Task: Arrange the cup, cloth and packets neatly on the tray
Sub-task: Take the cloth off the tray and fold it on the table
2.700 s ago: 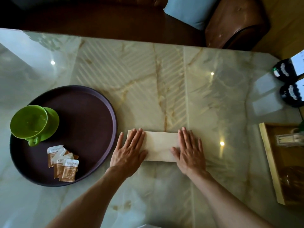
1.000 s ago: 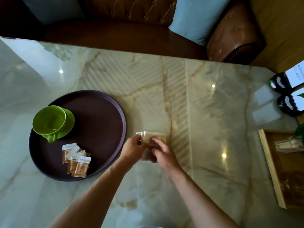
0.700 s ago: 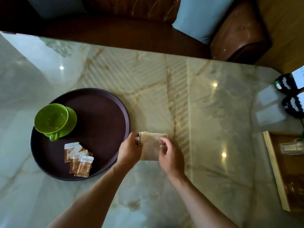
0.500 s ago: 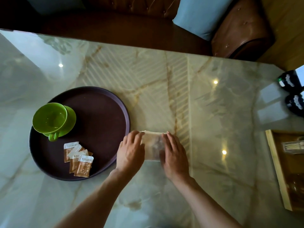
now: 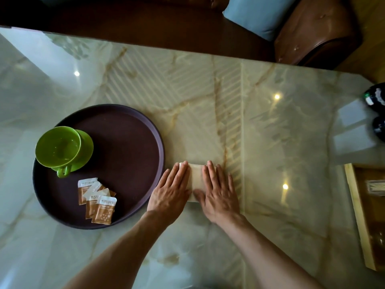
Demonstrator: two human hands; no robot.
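In the head view, most of the folded cloth [image 5: 195, 180] is hidden under two flat palms; only a pale strip is seen between them, along with a corner at the left fingertips. The left hand [image 5: 169, 193] and the right hand [image 5: 218, 191] are laid open, fingers straight and together, pressing the cloth onto the marble table [image 5: 208, 105]; nothing is gripped. How many layers the cloth has cannot be made out.

Just left of the left hand, the rim of the round dark tray [image 5: 160, 142] is found, close to the cloth but apart from it. On the tray, farther left, a green cup [image 5: 59, 147] is set on a green saucer [image 5: 86, 151] that is partly covered by it. Nearer the left wrist, the packets [image 5: 96, 200] are fanned and overlapped; their print is mostly unreadable. The right half of the tray is bare.

Beyond the fingertips, open tabletop is seen up to its far edge. Well to the right of the right hand, a wooden box [image 5: 356, 215] and two dark bottles [image 5: 377, 113] are cut off by the frame.
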